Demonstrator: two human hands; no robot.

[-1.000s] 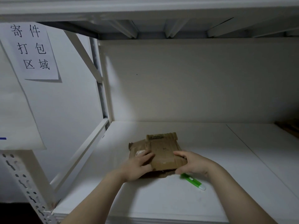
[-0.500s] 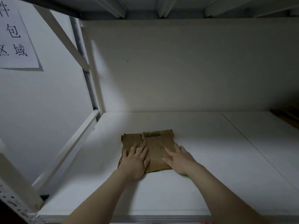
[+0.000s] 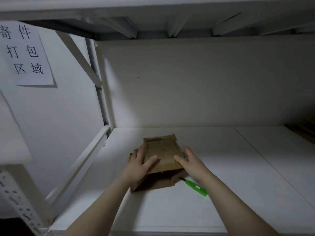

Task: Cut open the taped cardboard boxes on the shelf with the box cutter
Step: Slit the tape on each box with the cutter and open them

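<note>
Two bare forearms reach in from the near edge of the white shelf board [image 3: 230, 193]. Just behind the right wrist, on its outer side, the green box cutter [image 3: 196, 186] lies flat on the board, free of both hands, its tip pointing toward the near right corner of the cardboard box [image 3: 162, 153]. The box sits between the hands. The left hand [image 3: 139, 165] grasps its left side, thumb laid across the top face and fingers running along the left edge. The right hand [image 3: 192, 163] grasps the right side the same way, thumb on top and fingers down the right edge. The box's near end looks raised off the board, with a dark flap and shadow under it; whether the far end touches the board cannot be told. Beyond the fingertips the board runs back to a pale rear panel [image 3: 204, 86]. Far out past the right hand, brown cardboard [image 3: 305, 130] shows at the frame's edge. Up and well beyond the left hand, a paper sign [image 3: 25, 51] with printed characters hangs on the wall.
</note>
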